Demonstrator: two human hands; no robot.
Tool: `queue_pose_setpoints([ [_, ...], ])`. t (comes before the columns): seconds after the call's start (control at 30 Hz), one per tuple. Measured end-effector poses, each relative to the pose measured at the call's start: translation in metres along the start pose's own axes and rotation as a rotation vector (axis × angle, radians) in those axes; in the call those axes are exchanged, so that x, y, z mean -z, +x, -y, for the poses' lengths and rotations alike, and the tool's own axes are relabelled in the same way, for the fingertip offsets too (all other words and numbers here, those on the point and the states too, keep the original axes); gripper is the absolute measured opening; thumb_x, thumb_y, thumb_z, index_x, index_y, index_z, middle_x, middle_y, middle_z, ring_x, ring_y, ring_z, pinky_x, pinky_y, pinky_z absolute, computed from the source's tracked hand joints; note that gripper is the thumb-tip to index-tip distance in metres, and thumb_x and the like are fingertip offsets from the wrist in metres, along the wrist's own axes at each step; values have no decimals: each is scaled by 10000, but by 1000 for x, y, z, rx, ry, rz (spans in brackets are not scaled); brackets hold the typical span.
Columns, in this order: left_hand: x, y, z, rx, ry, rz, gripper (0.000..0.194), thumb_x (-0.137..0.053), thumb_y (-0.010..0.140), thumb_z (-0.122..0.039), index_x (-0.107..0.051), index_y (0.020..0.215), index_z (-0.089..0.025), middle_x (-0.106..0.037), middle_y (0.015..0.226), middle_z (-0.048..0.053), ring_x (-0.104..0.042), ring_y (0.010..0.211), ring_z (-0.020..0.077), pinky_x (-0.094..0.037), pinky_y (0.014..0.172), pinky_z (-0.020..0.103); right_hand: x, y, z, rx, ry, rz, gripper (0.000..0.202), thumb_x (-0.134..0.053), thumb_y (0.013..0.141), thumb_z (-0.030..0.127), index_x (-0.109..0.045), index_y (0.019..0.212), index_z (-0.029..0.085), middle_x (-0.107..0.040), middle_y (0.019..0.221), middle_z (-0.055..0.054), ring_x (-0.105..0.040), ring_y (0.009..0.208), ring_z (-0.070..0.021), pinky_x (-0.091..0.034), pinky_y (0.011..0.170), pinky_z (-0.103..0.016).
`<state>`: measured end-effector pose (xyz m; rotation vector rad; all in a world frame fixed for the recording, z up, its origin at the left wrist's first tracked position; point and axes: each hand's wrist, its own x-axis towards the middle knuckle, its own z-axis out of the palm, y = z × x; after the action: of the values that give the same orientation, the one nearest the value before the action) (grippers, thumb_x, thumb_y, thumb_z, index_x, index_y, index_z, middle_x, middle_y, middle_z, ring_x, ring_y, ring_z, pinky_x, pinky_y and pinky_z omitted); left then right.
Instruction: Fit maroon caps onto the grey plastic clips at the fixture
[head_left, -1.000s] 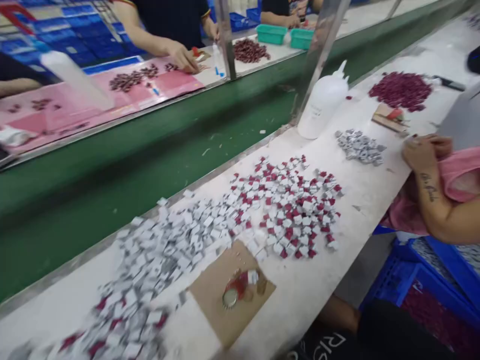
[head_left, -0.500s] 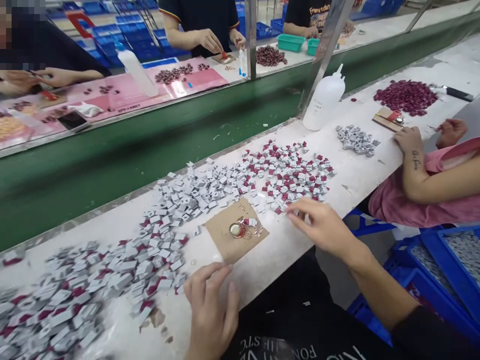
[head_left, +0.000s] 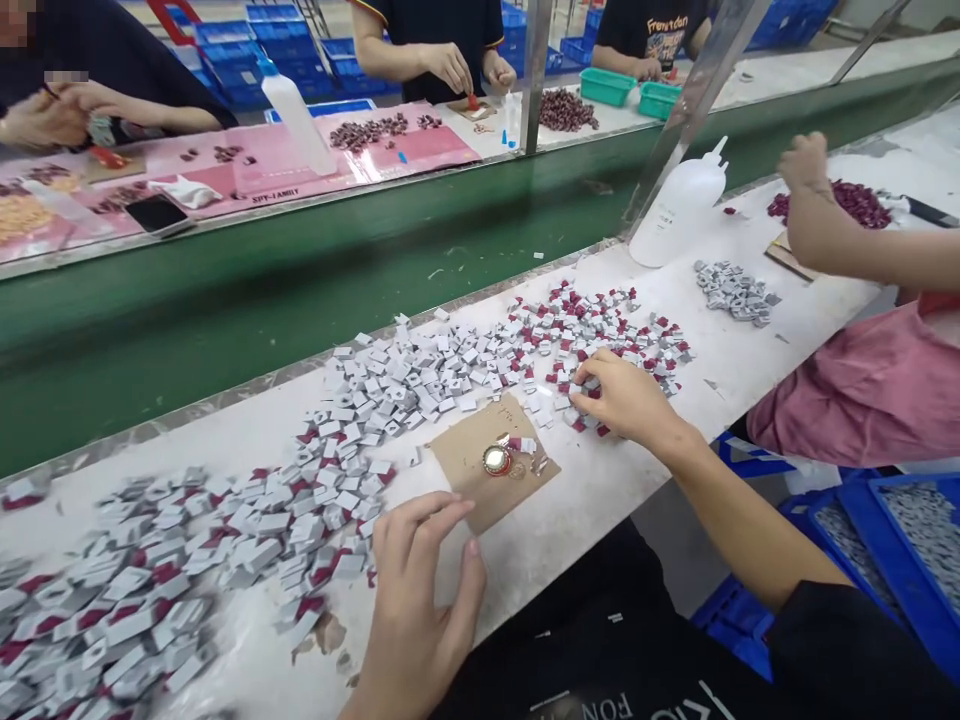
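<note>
A square of brown cardboard lies on the white table in front of me, bearing a small round metal-rimmed cap and a grey and dark red piece. My left hand is at the cardboard's near left edge, fingers apart, holding nothing. My right hand reaches into the pile of grey and dark red pieces, thumb and fingertips drawn together at its near edge; what they hold, if anything, is too small to name. A pile of grey pieces spreads behind the cardboard.
More grey and red pieces cover the table at left. A white bottle stands at the back. At right, a co-worker's arm reaches over a dark red pile. Blue crates stand below. Other people work across the green divider.
My right hand has moved forward into the mixed pile. My left hand's fingers have spread a little. The co-worker's arm at right has lifted and reached towards the dark red pile.
</note>
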<state>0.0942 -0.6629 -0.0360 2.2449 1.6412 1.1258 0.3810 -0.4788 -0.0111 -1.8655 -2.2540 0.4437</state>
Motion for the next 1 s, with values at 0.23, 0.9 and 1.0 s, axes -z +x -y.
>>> queue_pose_setpoints([
  [0.23, -6, 38, -21, 162, -288, -5, 345, -634, 1121, -144, -613, 1431, -294, -713, 1273, 72, -709, 1182, 238, -597, 1002, 372, 14, -34, 6, 69, 659, -8, 280, -833, 996, 485, -782, 1080, 223, -768, 815, -29, -726, 709, -217, -549, 620, -317],
  [0.9, -17, 30, -33, 533, -594, 119, 108, -668, 1144, -278, -760, 1197, -254, -815, 982, -5, -758, 877, 167, -583, 779, 289, -22, -79, 35, 474, 862, 110, 172, -790, 1059, 199, -817, 1192, 306, -839, 1020, -32, -792, 909, -220, -661, 804, -361],
  [1.0, -14, 30, -17, 464, -353, 18, 135, -643, 1134, -208, -722, 1239, -239, -777, 970, -9, -735, 878, 165, -567, 792, 293, -32, -74, 37, 384, 819, -40, 133, -766, 1056, 178, -816, 1104, 292, -853, 1038, -50, -807, 969, -249, -666, 834, -393],
])
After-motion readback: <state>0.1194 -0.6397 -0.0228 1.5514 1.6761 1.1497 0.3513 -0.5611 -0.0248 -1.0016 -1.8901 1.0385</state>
